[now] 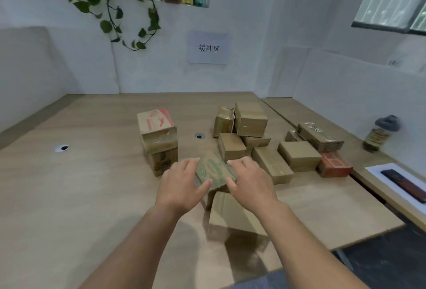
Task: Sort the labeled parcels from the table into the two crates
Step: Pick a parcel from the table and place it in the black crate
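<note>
A small cardboard parcel with green print sits tilted on top of a larger plain brown parcel near the table's front middle. My left hand grips its left side and my right hand grips its right side. Behind on the left, a box with red print is stacked on a taped box. To the right lies a cluster of several brown parcels, one of them near a red box. No crate is in view.
The wooden table has two round cable holes. On the adjoining right desk stand a bottle and a dark phone on white paper. White walls with a paper sign enclose the back; a plant hangs above.
</note>
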Action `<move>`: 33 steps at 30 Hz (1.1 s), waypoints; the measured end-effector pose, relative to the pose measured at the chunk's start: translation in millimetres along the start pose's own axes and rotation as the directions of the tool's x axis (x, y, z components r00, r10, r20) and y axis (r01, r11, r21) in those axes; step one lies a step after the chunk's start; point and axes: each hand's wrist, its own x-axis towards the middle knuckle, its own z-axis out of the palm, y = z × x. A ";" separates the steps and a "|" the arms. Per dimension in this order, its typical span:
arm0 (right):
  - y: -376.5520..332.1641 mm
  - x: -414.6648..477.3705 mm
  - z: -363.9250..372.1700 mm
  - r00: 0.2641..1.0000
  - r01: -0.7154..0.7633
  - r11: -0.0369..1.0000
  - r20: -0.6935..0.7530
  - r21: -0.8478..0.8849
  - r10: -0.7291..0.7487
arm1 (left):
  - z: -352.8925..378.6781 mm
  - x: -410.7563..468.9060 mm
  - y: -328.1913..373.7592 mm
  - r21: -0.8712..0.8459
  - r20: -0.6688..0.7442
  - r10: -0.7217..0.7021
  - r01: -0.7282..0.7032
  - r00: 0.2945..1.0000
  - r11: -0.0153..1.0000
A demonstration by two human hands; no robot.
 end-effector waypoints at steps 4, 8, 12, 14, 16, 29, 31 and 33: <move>20.8 32.1 11.8 0.999 -0.041 0.999 0.006 -0.015 0.041 | 19.2 42.6 -2.2 0.005 0.017 0.020 -0.020 1.000 1.000; 52.8 51.1 16.1 0.996 -0.088 0.996 0.027 -0.019 0.088 | 37.5 75.8 12.9 -0.005 0.076 0.067 -0.067 0.995 0.998; 91.5 77.2 15.6 0.991 -0.126 0.992 0.039 -0.004 0.126 | 52.9 111.4 32.4 -0.020 0.047 0.086 -0.086 0.995 0.996; 112.7 94.0 17.0 0.990 -0.135 0.991 0.034 0.003 0.134 | 60.6 128.1 42.6 -0.018 0.041 0.071 -0.070 0.997 0.997; 132.9 111.3 18.7 0.989 -0.144 0.989 0.041 0.023 0.143 | 69.1 145.9 52.2 -0.011 0.054 0.048 -0.047 0.997 0.999; 272.7 246.7 26.6 0.991 -0.130 0.961 0.046 0.244 0.123 | 150.7 276.8 135.2 -0.118 0.062 -0.232 0.238 0.971 0.964; 277.1 264.4 32.6 0.989 -0.122 0.950 0.113 0.286 0.093 | 156.4 290.1 137.0 -0.168 0.048 -0.273 0.277 0.961 0.946; 279.0 277.9 40.2 0.986 -0.113 0.922 0.158 0.370 0.057 | 159.3 304.5 136.3 -0.286 0.048 -0.322 0.322 0.946 0.902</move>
